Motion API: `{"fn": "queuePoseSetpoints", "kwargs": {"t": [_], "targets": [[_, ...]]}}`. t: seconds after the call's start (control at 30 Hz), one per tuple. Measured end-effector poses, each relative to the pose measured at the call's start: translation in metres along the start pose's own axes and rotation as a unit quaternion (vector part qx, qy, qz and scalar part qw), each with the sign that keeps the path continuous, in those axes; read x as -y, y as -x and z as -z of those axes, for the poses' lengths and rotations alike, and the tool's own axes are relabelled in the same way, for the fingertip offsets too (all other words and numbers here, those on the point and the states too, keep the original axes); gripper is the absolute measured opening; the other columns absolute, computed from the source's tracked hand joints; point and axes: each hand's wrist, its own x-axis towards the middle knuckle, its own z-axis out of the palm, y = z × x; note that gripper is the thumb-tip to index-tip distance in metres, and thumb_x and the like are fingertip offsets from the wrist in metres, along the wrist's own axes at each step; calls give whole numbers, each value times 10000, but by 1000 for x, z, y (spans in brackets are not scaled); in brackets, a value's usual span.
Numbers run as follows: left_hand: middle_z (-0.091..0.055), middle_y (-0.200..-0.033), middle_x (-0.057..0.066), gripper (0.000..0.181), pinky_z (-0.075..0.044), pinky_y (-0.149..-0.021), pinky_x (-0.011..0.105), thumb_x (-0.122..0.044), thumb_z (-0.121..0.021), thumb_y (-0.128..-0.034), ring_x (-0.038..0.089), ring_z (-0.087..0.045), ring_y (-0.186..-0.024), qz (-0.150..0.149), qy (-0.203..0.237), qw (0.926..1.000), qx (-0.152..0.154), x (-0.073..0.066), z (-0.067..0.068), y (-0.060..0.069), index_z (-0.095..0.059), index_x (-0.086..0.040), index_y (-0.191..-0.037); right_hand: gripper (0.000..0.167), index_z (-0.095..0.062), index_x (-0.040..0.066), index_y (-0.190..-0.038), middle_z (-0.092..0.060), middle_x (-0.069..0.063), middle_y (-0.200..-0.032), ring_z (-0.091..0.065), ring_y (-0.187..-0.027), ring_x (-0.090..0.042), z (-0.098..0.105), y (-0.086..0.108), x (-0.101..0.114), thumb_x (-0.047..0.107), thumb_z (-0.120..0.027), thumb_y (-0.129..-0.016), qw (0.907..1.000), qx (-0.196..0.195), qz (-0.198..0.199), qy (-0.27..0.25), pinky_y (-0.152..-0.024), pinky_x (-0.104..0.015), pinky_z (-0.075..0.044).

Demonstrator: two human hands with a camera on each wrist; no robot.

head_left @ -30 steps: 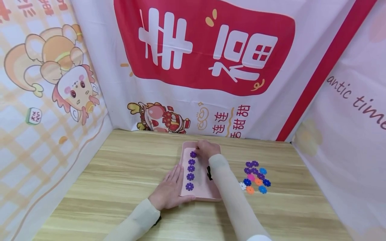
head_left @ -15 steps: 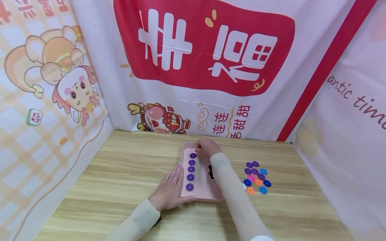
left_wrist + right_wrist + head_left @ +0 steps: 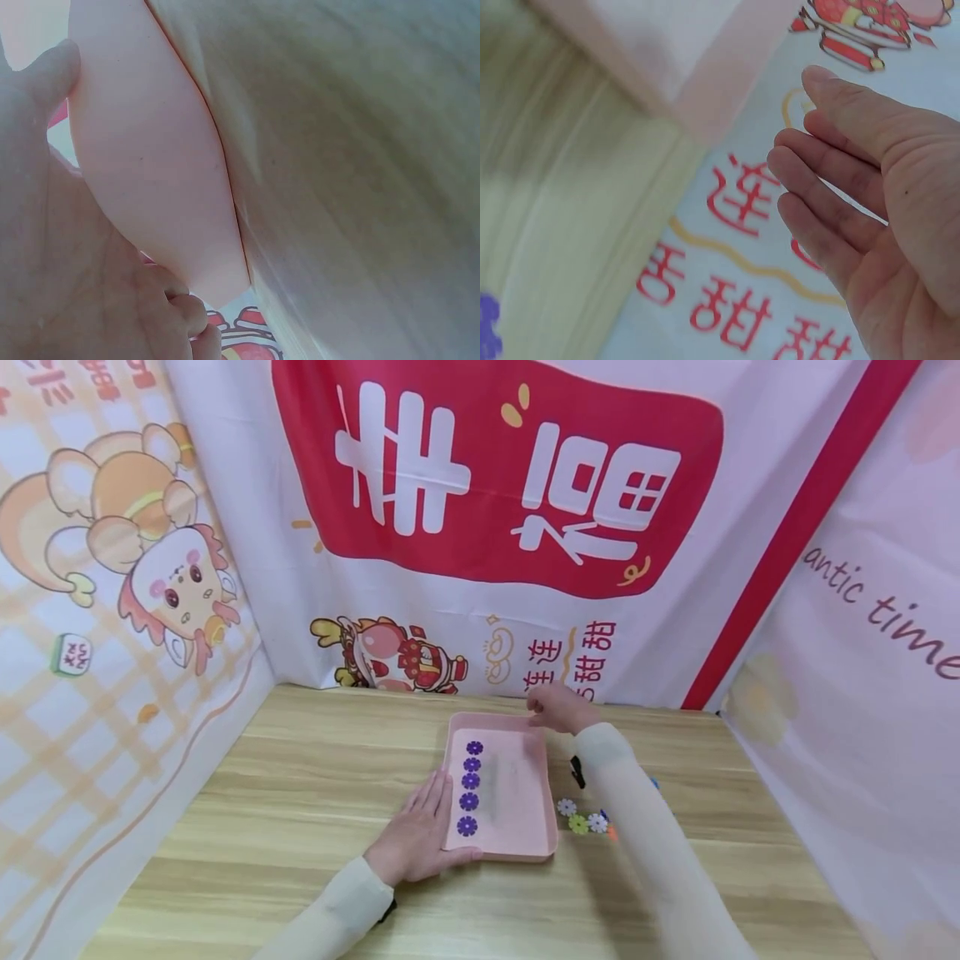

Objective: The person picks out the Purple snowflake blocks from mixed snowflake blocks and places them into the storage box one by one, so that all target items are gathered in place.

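Note:
A shallow pink tray (image 3: pixel 517 852) lies on the wooden table. Inside it, along the left side, several purple snowflake discs (image 3: pixel 469 781) form a straight column. My left hand (image 3: pixel 417 839) rests against the tray's near left corner, its fingers straight along the left wall and its thumb at the near wall; the left wrist view shows this hand (image 3: pixel 97 247) against the tray's outer side. My right hand (image 3: pixel 562 708) is raised by the tray's far right corner. In the right wrist view that hand (image 3: pixel 877 180) holds nothing, its fingers loosely bent.
Right of the tray lie loose snowflake discs, among them a yellow-green one (image 3: pixel 577 824) and a white one (image 3: pixel 566 807). My right sleeve (image 3: pixel 652 835) hides part of that pile. Printed cloth (image 3: pixel 495 643) hangs behind the table's far edge.
My right hand has left the top of the purple column and moved right, past the tray's far right corner. My left hand stays at the tray. White and yellow-green discs now show.

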Motion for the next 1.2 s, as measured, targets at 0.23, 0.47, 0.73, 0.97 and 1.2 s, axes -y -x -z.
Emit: {"fn": "queuePoseSetpoints", "kwargs": {"t": [0.23,0.47,0.73,0.97,1.2], "targets": [[-83,-1760,268,1242,-211,-1339,573,-838,-538,-908,431,-126,-1647,72,61,9999,51,1,0,2,-147,69,-1660,232,-748,40,-1143,-762,-131,-1102,-704,-1004,-251,22,31,-28,150,-804,-947,9997,127,50,190,-945,-449,-613],[-91,-1762,260,1248,-213,-1342,563,-861,-508,-904,420,-132,-1649,125,29,9999,86,0,3,2,-146,60,-1663,249,-746,48,-1147,-756,-87,-1064,-709,-1000,-258,22,62,-54,146,-821,-931,9985,340,88,416,-929,-429,-626],[-91,-1758,270,1221,-206,-1341,571,-818,-548,-920,431,-136,-1646,71,55,9999,66,-1,3,4,-155,73,-1657,246,-755,129,-1127,-754,-29,-1041,-669,-915,-154,3,89,-70,216,-845,-915,9933,950,-164,638,-882,-382,-645],[-88,-1758,268,1234,-201,-1344,567,-836,-530,-915,428,-130,-1647,46,68,9999,61,-1,1,2,-144,69,-1660,171,-752,85,-1062,-716,2,-916,-597,-804,-135,-21,105,-83,169,-826,-933,9906,1218,-163,603,-795,-335,-605],[-84,-1759,270,1219,-192,-1347,566,-811,-550,-924,428,-126,-1647,38,52,10000,41,0,-1,0,-145,73,-1659,147,-758,123,-1050,-735,7,-951,-621,-827,-143,-39,115,-93,147,-831,-924,9890,1351,-582,154,-873,-396,-633]]}}
